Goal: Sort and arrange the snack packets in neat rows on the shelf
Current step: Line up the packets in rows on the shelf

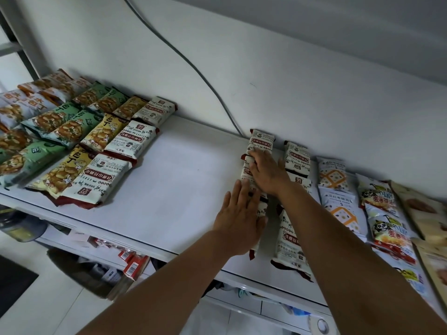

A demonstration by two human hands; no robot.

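Squaring up a column of white-and-maroon packets [262, 141] right of centre on the white shelf [188, 180], the left hand [238, 213] lies with straight fingers [242, 192] against the column's near left side. The right hand [267, 175] rests on the middle packet, its fingers bent over the left edge. Whether they actually pinch it cannot be told.

The likeliest slip is at the bottom of the frame. The nearest packet in the column hangs past the shelf's front edge, so a sideways push or a tug from above could tip it off. The packets overlap, and uneven pressure may make one ride over another and skew the row. Too hard a shove to the right would also crowd the second column [297, 155] just beside it.

Most print faces away and reads upside down. "五香味" is legible on a matching packet [131, 139] in the left group, next to the yellow packets [104, 134] and green packets [60, 122]. The orange-lattice packets [335, 175] further right show a "5". The maroon banners are too uncertain to read.
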